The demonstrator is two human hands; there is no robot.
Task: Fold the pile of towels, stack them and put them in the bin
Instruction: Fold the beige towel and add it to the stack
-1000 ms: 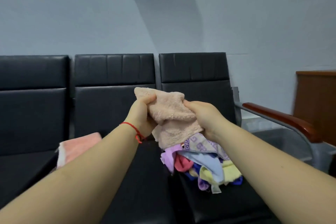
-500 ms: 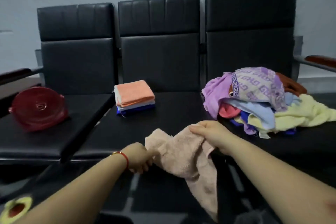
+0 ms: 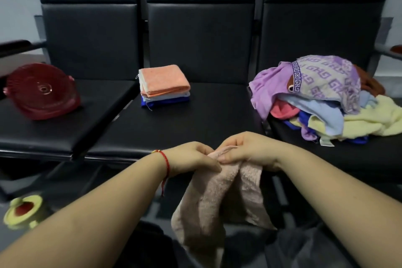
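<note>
Fingers (image 3: 206, 152) of the left hand (image 3: 191, 156) curl and pinch the top edge of a beige towel (image 3: 215, 198), and the right hand (image 3: 248, 150) pinches the same edge just beside it, thumb pressed flat along the cloth. Both hands meet knuckle to knuckle at near centre, forearms reaching in from the near corners and angling toward each other. A thin red string bracelet (image 3: 166, 163) circles the left wrist. The towel is plush and nubby; it hangs from the pinch in two soft lobes with a crease between them.

Farther off, a row of black padded seats (image 3: 195, 115) with a smooth leather-like skin carries the rest. On the middle seat sits a neat square stack of folded towels (image 3: 164, 86), orange on top, pale and blue beneath. On the right seat lies a loose pile of towels (image 3: 322, 98), lilac, patterned purple, pale blue, pink and yellow, crumpled together. On the left seat a round, ribbed dark red bin (image 3: 42, 91) lies tilted on its side.
</note>
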